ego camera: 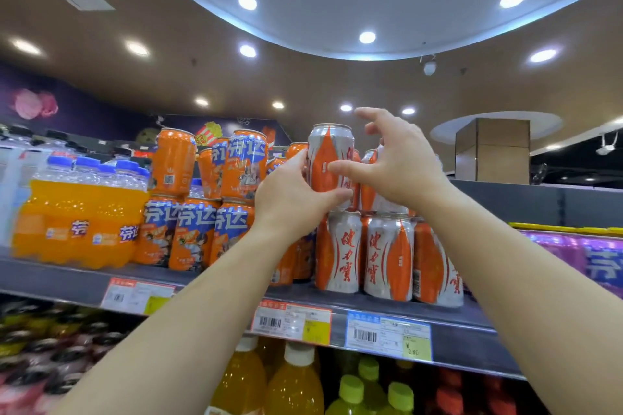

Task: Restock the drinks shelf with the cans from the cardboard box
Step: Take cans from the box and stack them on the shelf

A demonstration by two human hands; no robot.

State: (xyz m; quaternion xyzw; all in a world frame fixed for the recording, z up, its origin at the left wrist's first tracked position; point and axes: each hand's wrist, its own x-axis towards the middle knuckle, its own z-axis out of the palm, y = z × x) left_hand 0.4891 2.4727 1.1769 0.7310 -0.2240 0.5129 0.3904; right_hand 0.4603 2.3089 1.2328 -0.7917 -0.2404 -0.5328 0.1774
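Observation:
A silver and orange can (328, 158) stands on the second tier, on top of a row of matching cans (387, 256) on the top shelf (209, 276). My left hand (290, 199) grips this upper can low on its left side, thumb across its front. My right hand (397, 158) hovers just right of the can with fingers spread and loosely bent; its thumb touches the can's front. More silver and orange cans are partly hidden behind my right hand. The cardboard box is out of view.
Orange Fanta cans (202, 199) are stacked in two tiers left of my hands, with a pack of orange soda bottles (81, 219) further left. Purple packs (573, 256) sit at the right. Price tags (387, 333) line the shelf edge; bottles (293, 384) fill the shelf below.

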